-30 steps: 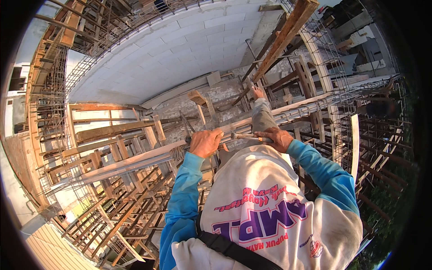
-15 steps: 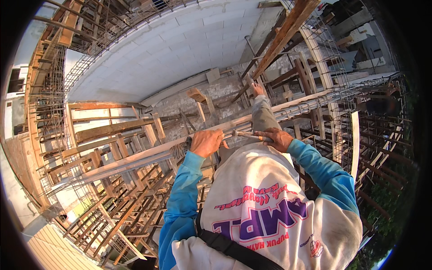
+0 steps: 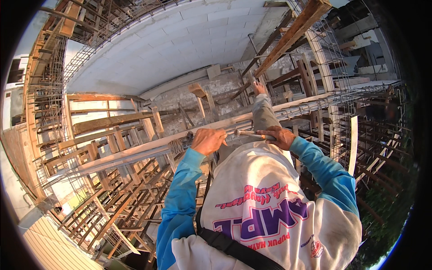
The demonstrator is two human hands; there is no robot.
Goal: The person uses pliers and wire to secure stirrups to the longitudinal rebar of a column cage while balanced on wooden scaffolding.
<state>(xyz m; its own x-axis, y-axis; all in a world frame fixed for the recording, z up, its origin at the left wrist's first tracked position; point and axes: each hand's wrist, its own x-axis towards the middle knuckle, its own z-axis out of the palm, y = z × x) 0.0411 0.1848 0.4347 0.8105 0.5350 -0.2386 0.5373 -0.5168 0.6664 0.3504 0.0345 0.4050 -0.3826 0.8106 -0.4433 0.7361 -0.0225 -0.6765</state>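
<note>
My right hand [image 3: 280, 137] is closed round the handle of a hammer [image 3: 252, 134], whose head points left toward my other hand. My left hand [image 3: 209, 141] has its fingers pinched together near the hammer's head, with a small gap between. What those fingers hold, if anything, is too small to make out. Both hands are in front of my body, just on the near side of a long timber board [image 3: 175, 138] with steel reinforcing bars [image 3: 310, 106] running along it. Beside my left hand is a bundle of wire [image 3: 177, 146].
My bare foot [image 3: 259, 88] rests beyond the board, near a leaning timber post [image 3: 292, 36]. A pale block wall [image 3: 180, 49] stands behind. Rebar cages [image 3: 56, 85] rise at the left. Below lies a dense lattice of timber props [image 3: 121, 207]; an upright board [image 3: 354, 146] stands at the right.
The whole scene has shifted slightly with my head. My left hand sits a little farther right, and the hammer stays in my right hand in nearly the same pose.
</note>
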